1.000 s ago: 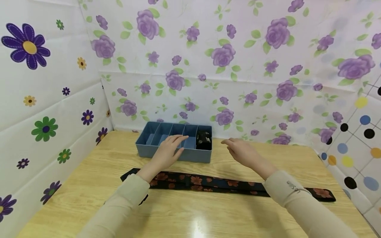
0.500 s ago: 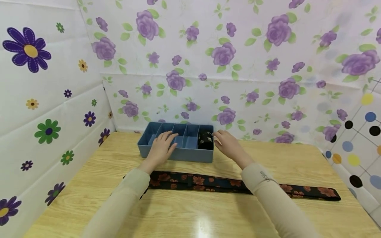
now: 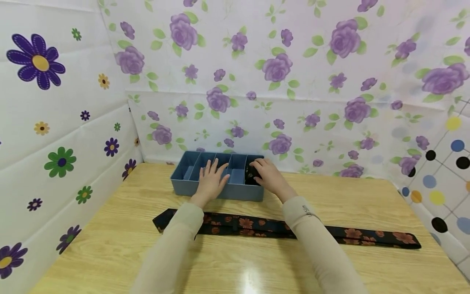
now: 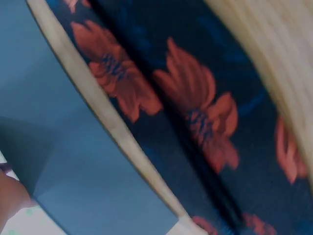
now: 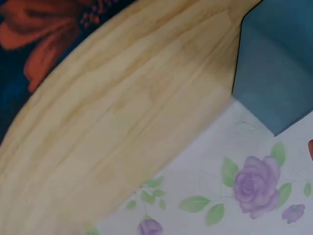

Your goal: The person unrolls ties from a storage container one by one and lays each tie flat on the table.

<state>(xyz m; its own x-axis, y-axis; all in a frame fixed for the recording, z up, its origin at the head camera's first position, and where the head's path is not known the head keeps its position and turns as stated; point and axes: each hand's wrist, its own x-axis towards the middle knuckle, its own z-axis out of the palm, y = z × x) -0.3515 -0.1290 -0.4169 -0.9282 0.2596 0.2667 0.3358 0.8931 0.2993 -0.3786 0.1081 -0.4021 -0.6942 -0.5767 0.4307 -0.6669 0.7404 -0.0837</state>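
Note:
A blue-grey divided box (image 3: 216,191) stands at the back of the table. Its rightmost compartment holds a black rolled piece of patterned fabric (image 3: 249,174), partly covered by my right hand (image 3: 270,176). The fingers of that hand bend over the roll, reaching across the box's right wall; whether they grip it is not clear. My left hand (image 3: 211,183) is spread above the middle compartments, fingers apart and holding nothing. In front of the box lies a long dark necktie (image 3: 257,227) with orange-red flowers, folded lengthwise. My left forearm crosses over its left part, my right forearm over its right part.
The wooden table (image 3: 235,261) meets a flower-printed cloth wall (image 3: 312,102) just behind the box. Similar printed cloth closes off the left and right sides. In the left wrist view the box's side (image 4: 88,161) lies close beside the necktie (image 4: 195,98).
My right hand has moved left, from beside the box to over the rolled fabric. After a slight shift left, my left hand has moved right over the middle compartments. Box and necktie stay put.

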